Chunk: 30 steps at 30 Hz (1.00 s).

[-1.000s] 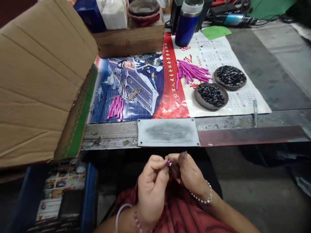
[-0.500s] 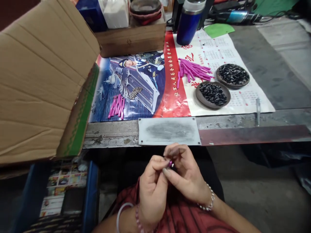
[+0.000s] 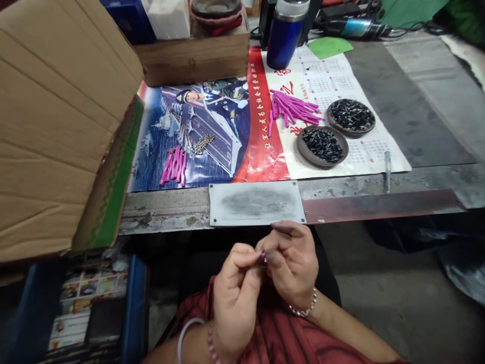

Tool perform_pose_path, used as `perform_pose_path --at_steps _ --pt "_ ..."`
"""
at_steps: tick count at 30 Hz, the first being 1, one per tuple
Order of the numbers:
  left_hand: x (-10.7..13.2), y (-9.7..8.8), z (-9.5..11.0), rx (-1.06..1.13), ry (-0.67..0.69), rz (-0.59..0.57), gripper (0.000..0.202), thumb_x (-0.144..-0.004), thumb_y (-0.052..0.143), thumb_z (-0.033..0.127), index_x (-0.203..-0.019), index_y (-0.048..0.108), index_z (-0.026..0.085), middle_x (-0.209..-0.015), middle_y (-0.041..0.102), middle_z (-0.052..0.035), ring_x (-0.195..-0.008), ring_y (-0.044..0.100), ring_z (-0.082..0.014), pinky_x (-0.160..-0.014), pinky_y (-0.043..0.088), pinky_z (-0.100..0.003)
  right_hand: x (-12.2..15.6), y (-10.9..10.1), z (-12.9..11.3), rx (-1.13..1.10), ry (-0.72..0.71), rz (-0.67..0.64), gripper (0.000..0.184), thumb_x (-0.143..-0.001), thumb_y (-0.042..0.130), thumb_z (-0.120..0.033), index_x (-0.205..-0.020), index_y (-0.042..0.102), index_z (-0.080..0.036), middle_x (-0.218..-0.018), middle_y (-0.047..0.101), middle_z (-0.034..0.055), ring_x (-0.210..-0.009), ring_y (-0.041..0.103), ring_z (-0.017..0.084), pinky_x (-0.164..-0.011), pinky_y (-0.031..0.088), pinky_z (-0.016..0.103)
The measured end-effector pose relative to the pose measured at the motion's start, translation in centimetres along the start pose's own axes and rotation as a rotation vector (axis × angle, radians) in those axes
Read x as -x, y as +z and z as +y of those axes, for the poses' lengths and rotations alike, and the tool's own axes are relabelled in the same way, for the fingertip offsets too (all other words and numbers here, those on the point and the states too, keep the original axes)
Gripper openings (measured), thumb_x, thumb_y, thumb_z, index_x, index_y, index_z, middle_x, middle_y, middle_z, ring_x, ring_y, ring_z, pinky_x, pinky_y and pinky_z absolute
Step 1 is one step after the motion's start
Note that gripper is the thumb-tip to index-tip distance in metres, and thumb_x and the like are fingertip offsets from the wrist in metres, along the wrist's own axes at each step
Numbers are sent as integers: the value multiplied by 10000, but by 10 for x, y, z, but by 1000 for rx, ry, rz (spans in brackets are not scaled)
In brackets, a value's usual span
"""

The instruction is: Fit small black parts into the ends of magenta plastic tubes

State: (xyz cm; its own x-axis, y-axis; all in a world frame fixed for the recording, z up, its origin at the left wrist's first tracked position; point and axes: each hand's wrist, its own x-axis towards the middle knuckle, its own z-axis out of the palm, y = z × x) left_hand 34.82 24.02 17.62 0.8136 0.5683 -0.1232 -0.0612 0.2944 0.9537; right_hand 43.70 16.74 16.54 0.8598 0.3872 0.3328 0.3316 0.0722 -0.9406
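Above my lap, my left hand point(image 3: 238, 293) pinches a small magenta piece point(image 3: 262, 256), its end showing between thumb and forefinger. A tiny shiny bit shows at that end, too small to make out. My right hand point(image 3: 291, 263) meets it there, thumb and finger closed at the same end, another finger raised. Most of the piece is hidden in my fingers. On the poster, slim magenta sticks point(image 3: 174, 167) lie in a small group at the left, beside a cluster of small metal beads point(image 3: 203, 144). A bigger heap of magenta sticks point(image 3: 295, 108) lies farther right.
Two brown dishes hold small black pieces: a near dish point(image 3: 301, 151) and a far dish point(image 3: 373, 126). A grey plate point(image 3: 257, 205) is fixed at the table edge. A pen-like tube point(image 3: 387, 172), a blue tumbler point(image 3: 284, 43), a wooden box point(image 3: 197, 60) and a cardboard box point(image 3: 64, 126) stand or lie around.
My right hand has shifted its grip at the magenta piece, thumb moved up and one finger lifted. The piece stays between my hands. The whole view has shifted slightly.
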Motion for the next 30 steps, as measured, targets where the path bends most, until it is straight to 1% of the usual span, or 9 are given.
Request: perform_pose_path --at_steps 4,6,10,13,17,20,25,27,30 --pt "0 -1 0 -2 6 8 84 -983 603 192 -983 677 232 -946 595 -22 -867 617 -143 -789 523 -233 -1 4 -3 51 -116 2 300 -977 616 -250 -1252 500 -276 -761 613 -25 -551 604 123 -578 566 294" --pt "-1 -1 1 -1 0 1 93 -984 600 185 -981 679 235 -942 595 -20 -855 617 -140 -773 521 -232 -4 4 -4 54 10 -64 159 -1024 523 -293 -1170 552 -239 -721 616 -12 -519 596 123 -528 532 274" --pt "-2 -3 2 29 5 14 110 -983 600 176 -997 678 253 -942 575 -1 -701 550 -92 -656 484 -204 -8 -3 -8 -199 339 -124 324 -1058 382 -500 -1121 537 -222 -531 431 -85 -437 485 123 -438 424 239" --pt "-3 -6 4 21 6 52 95 -980 609 183 -984 677 249 -958 581 1 -616 481 -66 -591 447 -189 -8 -8 -8 -131 259 -201 472 -1009 369 -641 -887 539 -217 -626 476 -36 -507 460 118 -466 384 249" --pt "-3 -6 6 -17 20 43 76 -971 619 196 -969 689 227 -918 593 -10 -612 486 -76 -579 444 -189 -8 -6 -7 1 88 -361 575 -1057 277 -561 -613 382 -212 -597 375 -25 -512 375 109 -472 279 272" --pt "-4 -6 7 -30 47 29 85 -972 612 204 -973 692 235 -908 599 -10 -671 533 -96 -616 466 -190 -10 -3 -9 19 41 -387 473 -1069 376 -404 -650 460 -203 -604 400 -26 -522 391 109 -492 282 276" --pt "-5 -7 5 -46 50 10 106 -988 586 186 -986 671 250 -938 595 -7 -837 610 -129 -737 506 -197 -8 -3 -12 -27 64 -345 219 -1024 476 -254 -821 545 -211 -751 517 1 -662 515 135 -598 418 266" --pt "-5 -7 4 -39 46 25 103 -986 595 184 -1007 672 249 -975 606 -13 -879 622 -134 -789 514 -206 -6 -5 -11 -88 110 -304 61 -1001 538 -282 -964 531 -234 -886 538 15 -774 554 150 -673 473 271" --pt "-3 -6 2 -13 16 31 91 -980 612 190 -1004 681 244 -980 605 -10 -871 618 -126 -797 511 -198 -4 -9 -7 -102 158 -311 268 -985 559 -490 -1079 495 -247 -978 527 28 -852 555 169 -744 503 295"
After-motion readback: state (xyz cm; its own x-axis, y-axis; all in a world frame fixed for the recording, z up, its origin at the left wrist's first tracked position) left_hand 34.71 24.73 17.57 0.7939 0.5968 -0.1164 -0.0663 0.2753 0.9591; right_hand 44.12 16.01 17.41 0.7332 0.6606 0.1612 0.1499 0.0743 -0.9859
